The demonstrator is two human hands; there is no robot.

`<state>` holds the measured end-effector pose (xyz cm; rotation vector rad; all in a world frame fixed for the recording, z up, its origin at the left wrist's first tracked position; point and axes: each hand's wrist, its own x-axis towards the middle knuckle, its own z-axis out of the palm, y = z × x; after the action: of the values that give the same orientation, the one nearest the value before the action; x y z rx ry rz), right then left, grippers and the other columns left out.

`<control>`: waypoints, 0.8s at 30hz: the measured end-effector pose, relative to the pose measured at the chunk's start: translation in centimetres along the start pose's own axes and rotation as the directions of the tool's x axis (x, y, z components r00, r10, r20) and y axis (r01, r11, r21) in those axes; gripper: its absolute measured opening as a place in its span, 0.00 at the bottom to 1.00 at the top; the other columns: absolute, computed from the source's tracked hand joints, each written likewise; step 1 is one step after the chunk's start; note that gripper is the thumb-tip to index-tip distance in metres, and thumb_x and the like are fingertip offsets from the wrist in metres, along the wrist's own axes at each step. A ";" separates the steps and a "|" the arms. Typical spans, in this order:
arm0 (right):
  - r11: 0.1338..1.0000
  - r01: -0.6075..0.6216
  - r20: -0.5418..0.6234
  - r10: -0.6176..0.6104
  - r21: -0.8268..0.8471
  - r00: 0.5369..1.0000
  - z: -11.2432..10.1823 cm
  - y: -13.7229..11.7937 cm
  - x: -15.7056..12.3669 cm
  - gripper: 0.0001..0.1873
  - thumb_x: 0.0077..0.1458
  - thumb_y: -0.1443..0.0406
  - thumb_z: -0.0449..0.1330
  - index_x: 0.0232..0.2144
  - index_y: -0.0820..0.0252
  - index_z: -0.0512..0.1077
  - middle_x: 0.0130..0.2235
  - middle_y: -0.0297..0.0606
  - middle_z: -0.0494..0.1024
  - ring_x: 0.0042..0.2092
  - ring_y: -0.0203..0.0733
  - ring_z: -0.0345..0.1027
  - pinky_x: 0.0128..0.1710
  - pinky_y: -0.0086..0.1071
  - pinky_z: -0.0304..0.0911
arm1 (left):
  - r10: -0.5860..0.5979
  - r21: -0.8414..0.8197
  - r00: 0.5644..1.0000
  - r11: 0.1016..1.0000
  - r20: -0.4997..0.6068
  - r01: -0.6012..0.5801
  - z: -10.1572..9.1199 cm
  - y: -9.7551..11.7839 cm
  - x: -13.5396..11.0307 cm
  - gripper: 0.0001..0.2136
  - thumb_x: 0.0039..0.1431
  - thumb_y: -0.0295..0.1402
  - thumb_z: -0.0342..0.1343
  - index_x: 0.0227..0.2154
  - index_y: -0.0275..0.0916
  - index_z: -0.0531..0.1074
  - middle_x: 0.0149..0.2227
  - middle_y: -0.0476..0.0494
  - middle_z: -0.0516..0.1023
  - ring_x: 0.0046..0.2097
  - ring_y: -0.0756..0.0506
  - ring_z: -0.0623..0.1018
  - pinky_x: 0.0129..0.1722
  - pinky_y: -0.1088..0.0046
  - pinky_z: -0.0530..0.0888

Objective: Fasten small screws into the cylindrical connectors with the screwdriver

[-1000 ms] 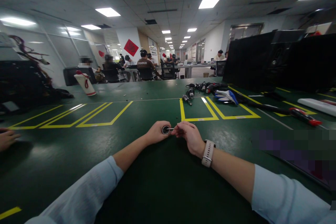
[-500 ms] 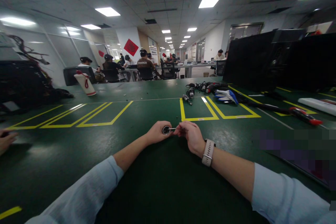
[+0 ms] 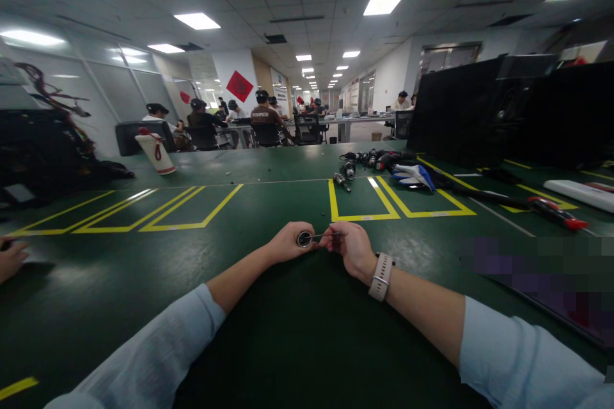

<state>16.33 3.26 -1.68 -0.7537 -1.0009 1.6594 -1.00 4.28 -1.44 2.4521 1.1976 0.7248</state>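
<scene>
Fingers of my left hand [image 3: 286, 243] wrap round a small cylindrical metal part [image 3: 304, 239], its ring-shaped end and dark middle facing me. A thin straight metal rod [image 3: 322, 236] reaches from that ring into the fingers of my right hand [image 3: 354, 248]. The right hand pinches the rod, and a watch sits on its wrist. Whether the rod's tip is inside the ring or just over it I cannot tell. Both hands are close together above the green table [image 3: 259, 294], fingertips nearly touching.
Yellow tape outlines [image 3: 364, 217] mark the table. At the back right lie metal connectors [image 3: 343, 180] and a blue-and-white glove [image 3: 413, 176], with a red-and-black screwdriver [image 3: 559, 212] farther right. A cup [image 3: 156, 152] stands back left. Another person's hand [image 3: 12, 259] is at the left edge.
The rod is tilted slightly differently and more of it shows beside my right fingers. My hands stay almost in place. The other person's hand at the left edge has shifted slightly.
</scene>
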 end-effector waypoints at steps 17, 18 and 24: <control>0.998 0.058 0.018 -0.057 -0.031 0.998 0.0 0.0 -0.1 0.09 0.40 0.65 0.56 0.14 0.63 0.69 0.15 0.35 0.72 0.19 0.34 0.61 0.22 0.29 0.53 | -0.014 0.073 1.000 0.997 0.011 0.013 -0.1 0.5 -0.1 0.09 0.50 0.36 0.55 0.22 0.35 0.66 0.23 0.51 0.68 0.26 0.52 0.68 0.26 0.78 0.63; 0.999 0.048 0.013 -0.048 -0.026 0.999 0.0 0.0 0.0 0.09 0.40 0.65 0.56 0.14 0.63 0.69 0.15 0.36 0.72 0.19 0.34 0.61 0.22 0.29 0.53 | -0.009 0.069 1.000 0.998 0.008 0.008 0.0 0.4 -0.1 0.09 0.50 0.36 0.55 0.22 0.35 0.66 0.23 0.51 0.68 0.26 0.52 0.68 0.26 0.78 0.63; 1.000 0.008 0.025 -0.008 0.008 1.000 -0.1 0.1 0.1 0.08 0.40 0.64 0.57 0.15 0.63 0.69 0.16 0.37 0.72 0.20 0.34 0.62 0.23 0.29 0.54 | -0.005 0.024 1.000 1.000 -0.007 0.005 0.0 0.3 -0.1 0.09 0.50 0.36 0.55 0.23 0.35 0.67 0.23 0.51 0.68 0.26 0.52 0.68 0.26 0.78 0.64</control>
<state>16.38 3.33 -1.78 -0.7244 -1.0129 1.6688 -0.86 4.07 -1.31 2.4667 1.2213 0.7225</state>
